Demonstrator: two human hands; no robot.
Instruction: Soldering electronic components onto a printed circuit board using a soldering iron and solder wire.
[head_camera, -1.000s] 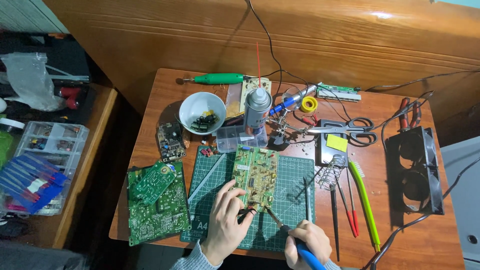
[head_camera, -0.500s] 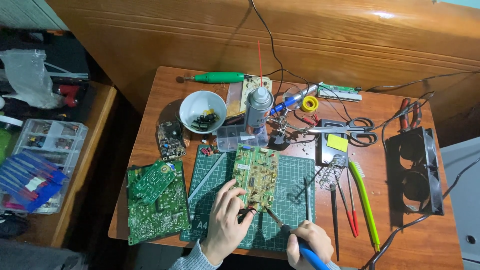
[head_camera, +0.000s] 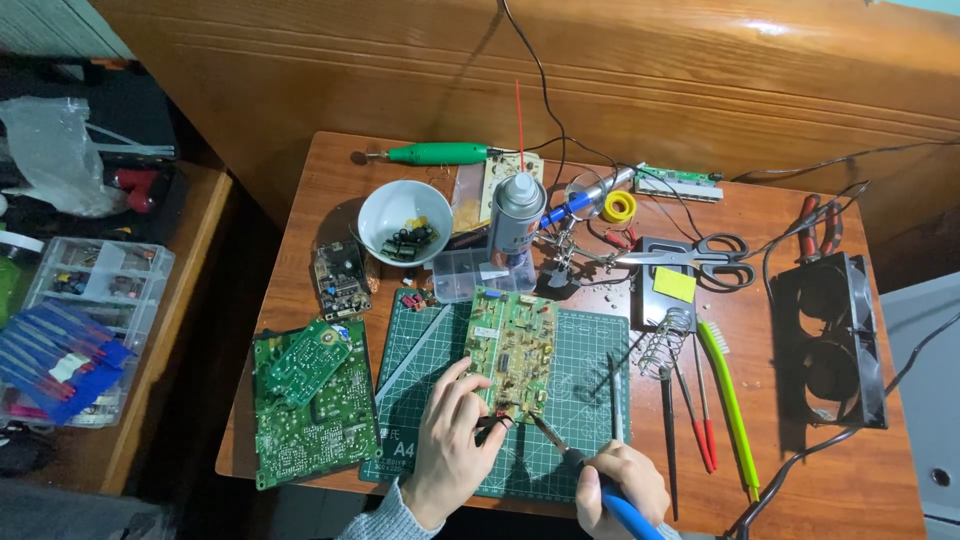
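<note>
A yellow-green circuit board (head_camera: 514, 352) lies on a green cutting mat (head_camera: 585, 400) near the table's front edge. My left hand (head_camera: 453, 440) rests on the mat at the board's lower left corner, fingers closed on a small dark tool that touches the board's edge. My right hand (head_camera: 618, 485) grips a blue-handled soldering iron (head_camera: 560, 447); its tip points up and left at the board's bottom edge.
Two green circuit boards (head_camera: 310, 398) lie left of the mat. A white bowl (head_camera: 404, 222) of parts, a spray can (head_camera: 515, 218), helping-hands stand (head_camera: 570, 248), scissors (head_camera: 700, 252), iron stand (head_camera: 668, 340), red and green tools (head_camera: 728, 405) and a black fan (head_camera: 832, 340) crowd the table.
</note>
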